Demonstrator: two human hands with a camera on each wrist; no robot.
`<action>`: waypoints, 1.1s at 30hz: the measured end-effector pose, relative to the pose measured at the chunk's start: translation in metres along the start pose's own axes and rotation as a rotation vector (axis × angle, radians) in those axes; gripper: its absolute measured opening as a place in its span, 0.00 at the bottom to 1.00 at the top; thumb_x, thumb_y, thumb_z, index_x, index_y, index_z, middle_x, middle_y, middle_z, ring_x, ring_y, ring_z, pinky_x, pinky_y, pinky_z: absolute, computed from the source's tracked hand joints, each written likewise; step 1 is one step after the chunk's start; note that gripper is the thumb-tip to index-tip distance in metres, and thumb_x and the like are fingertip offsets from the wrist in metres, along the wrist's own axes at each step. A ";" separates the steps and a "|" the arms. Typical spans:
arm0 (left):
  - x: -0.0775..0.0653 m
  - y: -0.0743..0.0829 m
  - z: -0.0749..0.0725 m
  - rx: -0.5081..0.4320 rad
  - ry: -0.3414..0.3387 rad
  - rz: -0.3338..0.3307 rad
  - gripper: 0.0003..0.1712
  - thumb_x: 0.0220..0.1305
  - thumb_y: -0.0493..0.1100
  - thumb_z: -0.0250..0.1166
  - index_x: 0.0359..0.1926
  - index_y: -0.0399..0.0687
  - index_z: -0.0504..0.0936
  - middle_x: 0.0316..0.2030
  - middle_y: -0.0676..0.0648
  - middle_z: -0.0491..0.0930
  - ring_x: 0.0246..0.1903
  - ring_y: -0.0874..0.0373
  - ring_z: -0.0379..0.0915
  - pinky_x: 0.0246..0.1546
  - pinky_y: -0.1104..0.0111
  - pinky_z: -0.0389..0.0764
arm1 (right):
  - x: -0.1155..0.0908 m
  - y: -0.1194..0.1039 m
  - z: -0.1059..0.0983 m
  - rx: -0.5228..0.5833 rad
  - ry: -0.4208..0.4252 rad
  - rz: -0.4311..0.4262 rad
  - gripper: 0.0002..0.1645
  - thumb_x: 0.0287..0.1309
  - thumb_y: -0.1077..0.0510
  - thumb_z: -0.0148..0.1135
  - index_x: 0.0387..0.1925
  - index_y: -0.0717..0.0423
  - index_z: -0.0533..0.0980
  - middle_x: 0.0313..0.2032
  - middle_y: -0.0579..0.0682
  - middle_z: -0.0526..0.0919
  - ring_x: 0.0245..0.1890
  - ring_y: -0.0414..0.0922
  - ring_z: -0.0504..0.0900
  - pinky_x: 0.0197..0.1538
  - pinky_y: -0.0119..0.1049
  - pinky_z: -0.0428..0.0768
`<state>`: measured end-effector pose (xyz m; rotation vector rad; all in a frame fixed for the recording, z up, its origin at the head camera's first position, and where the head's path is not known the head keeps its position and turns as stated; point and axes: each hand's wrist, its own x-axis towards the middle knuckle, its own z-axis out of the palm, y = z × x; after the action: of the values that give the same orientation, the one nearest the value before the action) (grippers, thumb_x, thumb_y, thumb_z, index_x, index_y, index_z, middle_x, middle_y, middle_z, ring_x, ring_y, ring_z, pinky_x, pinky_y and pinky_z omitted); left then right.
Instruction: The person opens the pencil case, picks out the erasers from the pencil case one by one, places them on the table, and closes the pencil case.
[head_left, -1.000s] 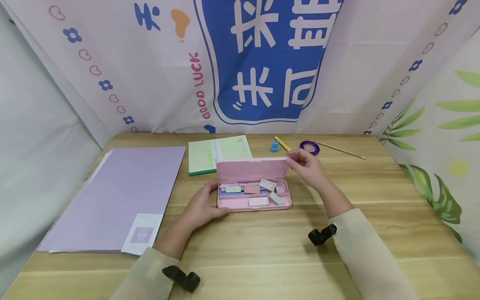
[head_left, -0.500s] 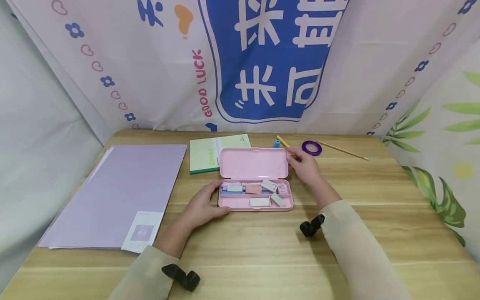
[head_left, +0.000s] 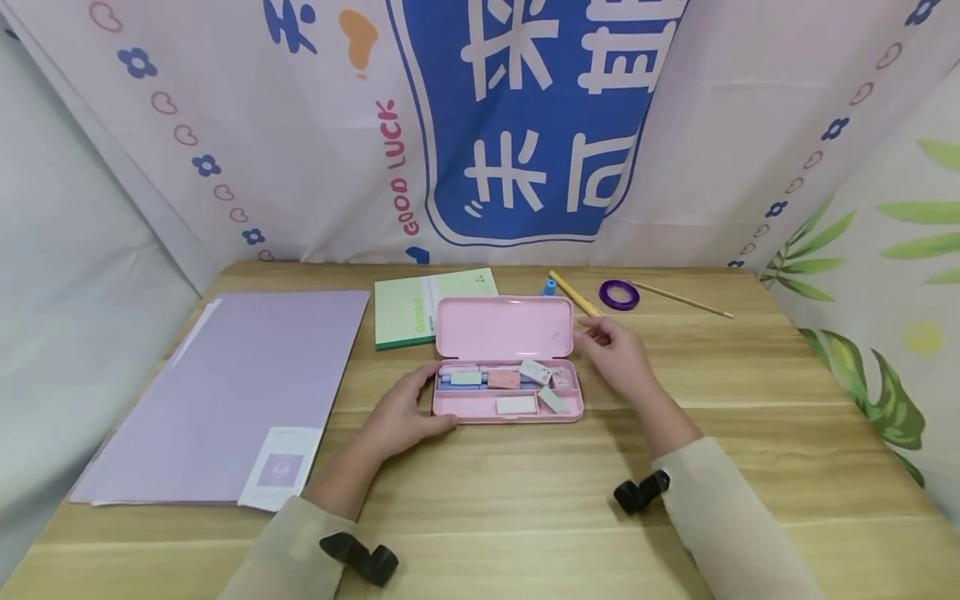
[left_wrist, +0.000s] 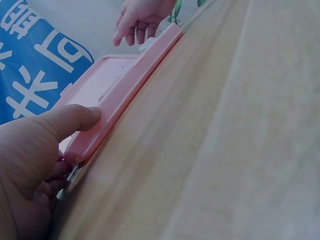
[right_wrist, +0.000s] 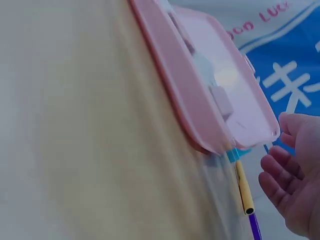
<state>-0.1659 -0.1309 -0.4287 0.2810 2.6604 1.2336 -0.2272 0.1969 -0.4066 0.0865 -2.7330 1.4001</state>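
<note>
A pink pencil case point(head_left: 504, 327) stands on the table with its lid raised. Inside lie pens point(head_left: 460, 387), a pink eraser point(head_left: 503, 380) and several pale erasers point(head_left: 516, 405). My left hand point(head_left: 401, 417) grips the case's left end, thumb on the front wall and fingers round the back corner. In the left wrist view that thumb point(left_wrist: 75, 120) presses the pink wall. Just off the lid's right edge is my right hand point(head_left: 618, 354), holding nothing. The right wrist view shows its fingers point(right_wrist: 282, 172) loosely bent, apart from the lid point(right_wrist: 235, 75).
Behind the case lie a green notebook point(head_left: 405, 312), a small blue object point(head_left: 550, 287), a yellow stick-like item point(head_left: 573, 292), a purple ring point(head_left: 619, 295) and a thin pencil-like stick point(head_left: 682, 299). Large purple sheets point(head_left: 240, 392) with a white card point(head_left: 279, 468) cover the left side.
The pencil case's lid has swung back from half raised to upright, with my right hand at its corner. My right hand has since let go and moved slightly away. My left hand keeps its grip.
</note>
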 end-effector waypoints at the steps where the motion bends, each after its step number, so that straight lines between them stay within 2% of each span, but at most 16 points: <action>1: 0.000 0.000 -0.001 -0.001 0.001 -0.001 0.54 0.53 0.53 0.75 0.75 0.45 0.57 0.73 0.39 0.59 0.73 0.41 0.53 0.73 0.47 0.58 | -0.007 -0.001 0.001 -0.025 -0.012 -0.010 0.22 0.64 0.51 0.62 0.54 0.59 0.78 0.41 0.57 0.82 0.39 0.45 0.76 0.40 0.29 0.76; 8: 0.002 -0.001 -0.003 0.009 -0.001 0.016 0.54 0.53 0.54 0.75 0.75 0.45 0.57 0.73 0.38 0.59 0.73 0.40 0.52 0.73 0.47 0.58 | -0.043 -0.004 0.010 -0.170 -0.068 -0.015 0.21 0.58 0.47 0.68 0.46 0.57 0.83 0.34 0.52 0.80 0.35 0.45 0.75 0.38 0.33 0.75; 17: 0.001 -0.001 -0.002 0.007 0.002 0.022 0.54 0.53 0.54 0.74 0.74 0.45 0.57 0.73 0.38 0.59 0.73 0.40 0.52 0.73 0.47 0.57 | -0.050 -0.007 0.016 -0.315 -0.084 -0.016 0.28 0.54 0.40 0.69 0.46 0.58 0.84 0.33 0.51 0.79 0.33 0.45 0.73 0.36 0.34 0.71; 24: 0.000 0.001 -0.002 0.010 -0.008 0.020 0.54 0.54 0.54 0.74 0.75 0.44 0.56 0.73 0.38 0.59 0.73 0.40 0.52 0.73 0.47 0.57 | -0.051 -0.009 0.020 -0.342 -0.053 -0.003 0.26 0.55 0.42 0.69 0.42 0.60 0.85 0.33 0.52 0.80 0.33 0.45 0.74 0.37 0.35 0.72; 33: 0.000 -0.001 0.000 0.011 -0.009 0.017 0.54 0.54 0.55 0.74 0.75 0.44 0.56 0.73 0.38 0.59 0.74 0.41 0.51 0.73 0.47 0.56 | -0.054 -0.011 0.017 -0.272 0.029 0.017 0.22 0.55 0.50 0.68 0.46 0.62 0.84 0.36 0.54 0.84 0.36 0.47 0.80 0.41 0.40 0.81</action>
<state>-0.1664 -0.1317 -0.4298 0.3112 2.6630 1.2206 -0.1735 0.1780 -0.4126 0.0278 -2.8742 1.0108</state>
